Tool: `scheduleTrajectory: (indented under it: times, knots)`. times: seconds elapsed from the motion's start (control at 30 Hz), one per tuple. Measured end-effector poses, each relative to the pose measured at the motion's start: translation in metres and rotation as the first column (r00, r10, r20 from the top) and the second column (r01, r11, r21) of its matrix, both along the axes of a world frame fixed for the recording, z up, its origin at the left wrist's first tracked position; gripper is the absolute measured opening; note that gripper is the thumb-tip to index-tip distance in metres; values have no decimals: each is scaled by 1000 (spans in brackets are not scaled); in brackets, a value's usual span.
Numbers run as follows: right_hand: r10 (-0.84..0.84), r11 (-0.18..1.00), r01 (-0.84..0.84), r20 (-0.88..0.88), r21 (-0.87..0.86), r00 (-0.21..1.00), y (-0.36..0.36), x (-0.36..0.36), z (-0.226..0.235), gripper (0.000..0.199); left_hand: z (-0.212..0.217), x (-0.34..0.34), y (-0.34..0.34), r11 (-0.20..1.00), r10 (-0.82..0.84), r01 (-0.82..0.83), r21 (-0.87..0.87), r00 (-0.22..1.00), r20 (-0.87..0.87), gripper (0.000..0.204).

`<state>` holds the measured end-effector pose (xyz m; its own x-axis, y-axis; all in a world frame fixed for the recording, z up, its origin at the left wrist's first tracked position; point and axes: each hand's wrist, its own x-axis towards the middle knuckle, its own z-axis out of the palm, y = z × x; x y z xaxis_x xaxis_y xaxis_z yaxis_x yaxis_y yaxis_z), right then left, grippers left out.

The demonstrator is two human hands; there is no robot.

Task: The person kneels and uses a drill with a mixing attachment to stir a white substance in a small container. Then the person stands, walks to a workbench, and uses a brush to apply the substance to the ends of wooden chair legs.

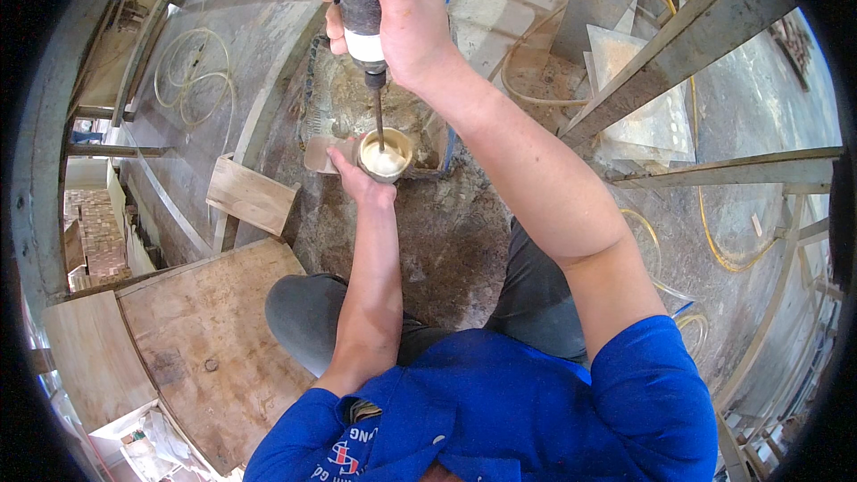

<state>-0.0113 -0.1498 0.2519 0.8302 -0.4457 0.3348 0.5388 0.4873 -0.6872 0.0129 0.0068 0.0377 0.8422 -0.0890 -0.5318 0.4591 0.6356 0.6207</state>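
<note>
My right hand point(406, 22) is wrapped round a dark power drill point(359, 2) with a white collar, held up at the top of the view. From its chuck a thin metal rod point(378, 113) points down into a small round cup point(365, 159). Pale, creamy stuff point(386, 161) lies in the cup around the rod's tip. My left hand point(364, 186) grips the cup from its left and near side, with the thumb to the left. Beside that thumb, a flat tan piece point(320, 155) sticks out; whether the hand also holds it is unclear.
Wooden boards point(210, 339) lie at the left, with a small wooden block point(252, 196) nearer the middle. Metal beams point(678, 49) cross the right side near pale sheets point(638, 125). Hoses point(195, 71) coil on the stained floor. Under the cup is a crusted, dirty patch point(357, 89).
</note>
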Motion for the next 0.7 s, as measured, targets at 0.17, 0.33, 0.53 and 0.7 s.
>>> scheduleTrajectory:
  times: [0.17, 0.33, 0.53, 0.7]
  knots:
    - [20, 999, -20, -7, 38, 1000, -1, 2, -3, 40, 3, -3, -2, 1000, 5, -5, -4, 1000, -21, 58]
    - [40, 998, -40, -2, 49, 999, 3, 3, 0, 40, -3, 3, 4, 1000, 20, -20, -11, 1000, -10, 55]
    - [18, 1000, -17, -14, 22, 1000, -1, 3, -4, 40, -2, 0, -1, 1000, 4, -4, 19, 999, -34, 57]
    - [1, 1000, -1, -8, 10, 1000, -1, 2, -4, 41, -5, 2, 0, 999, -4, 5, 34, 999, -47, 61]
